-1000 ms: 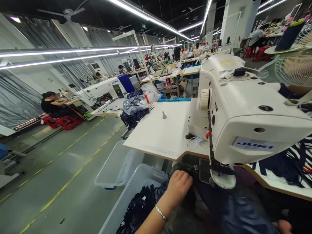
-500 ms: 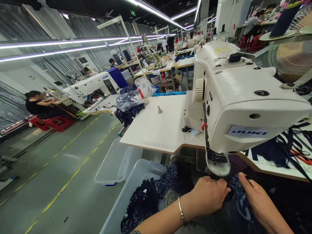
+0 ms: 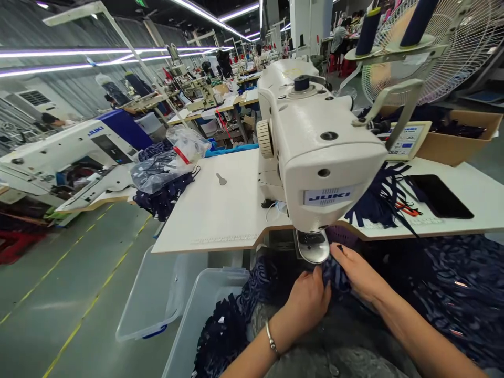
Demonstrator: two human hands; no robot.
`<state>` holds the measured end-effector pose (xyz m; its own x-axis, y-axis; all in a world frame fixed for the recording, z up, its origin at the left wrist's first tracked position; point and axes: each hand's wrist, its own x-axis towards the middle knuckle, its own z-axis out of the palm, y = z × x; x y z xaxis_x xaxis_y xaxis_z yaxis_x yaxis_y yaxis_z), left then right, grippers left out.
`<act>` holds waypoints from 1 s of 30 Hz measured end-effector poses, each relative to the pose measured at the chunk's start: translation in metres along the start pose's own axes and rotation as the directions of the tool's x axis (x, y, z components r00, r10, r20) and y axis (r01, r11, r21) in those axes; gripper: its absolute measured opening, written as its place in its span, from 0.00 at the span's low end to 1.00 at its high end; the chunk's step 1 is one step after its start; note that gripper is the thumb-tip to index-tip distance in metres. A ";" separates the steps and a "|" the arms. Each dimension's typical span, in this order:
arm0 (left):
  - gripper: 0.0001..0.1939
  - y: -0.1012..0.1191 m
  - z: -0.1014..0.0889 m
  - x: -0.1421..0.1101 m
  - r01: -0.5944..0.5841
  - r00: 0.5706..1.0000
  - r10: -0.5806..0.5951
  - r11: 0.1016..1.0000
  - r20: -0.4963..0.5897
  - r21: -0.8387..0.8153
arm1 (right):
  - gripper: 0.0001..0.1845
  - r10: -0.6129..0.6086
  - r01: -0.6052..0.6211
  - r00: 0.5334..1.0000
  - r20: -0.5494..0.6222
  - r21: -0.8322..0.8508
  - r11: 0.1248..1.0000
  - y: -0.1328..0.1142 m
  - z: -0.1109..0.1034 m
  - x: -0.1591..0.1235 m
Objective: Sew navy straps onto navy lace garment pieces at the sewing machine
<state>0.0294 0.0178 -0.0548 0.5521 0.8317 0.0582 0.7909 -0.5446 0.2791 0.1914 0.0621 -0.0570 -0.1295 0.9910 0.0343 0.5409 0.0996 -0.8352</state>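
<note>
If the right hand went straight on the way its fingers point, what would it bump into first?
Probably the shiny round metal plate under the sewing machine's head. The right hand points toward it and looks very close, though the picture can't show exactly how deep it is.

Two hands point(image 3: 309, 299), 1 bracelet point(image 3: 271, 338), 2 JUKI sewing machs. point(image 3: 318, 126), 2 plastic bins point(image 3: 185, 325), 1 phone point(image 3: 441, 197), 1 cardbd. box point(image 3: 452, 144) &, at rt., 2 thread cones point(image 3: 368, 31) were on view.
</note>
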 end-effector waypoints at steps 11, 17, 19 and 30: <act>0.25 -0.003 -0.019 -0.004 0.057 0.997 -0.071 0.944 -0.030 -0.324 | 0.16 -0.120 0.238 0.958 0.261 -0.489 0.839 -0.017 -0.022 -0.017; 0.22 -0.020 -0.064 -0.005 0.062 0.998 -0.025 0.604 0.058 -0.795 | 0.15 -0.387 0.443 0.807 0.446 -0.024 0.896 -0.055 -0.050 -0.024; 0.18 -0.025 -0.073 -0.002 0.092 0.985 -0.171 0.651 -0.028 -0.754 | 0.17 -0.503 0.550 0.813 0.295 -0.105 0.828 -0.053 -0.049 -0.021; 0.15 -0.021 -0.070 0.004 -0.172 0.896 0.198 0.980 -0.398 0.100 | 0.20 -0.304 0.305 0.952 0.024 -0.047 0.951 -0.035 -0.026 -0.005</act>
<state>-0.0037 0.0399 0.0066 0.5464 0.6803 0.4885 0.7062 -0.6878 0.1679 0.1947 0.0556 -0.0136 -0.3074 0.9115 0.2733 0.5141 0.4008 -0.7583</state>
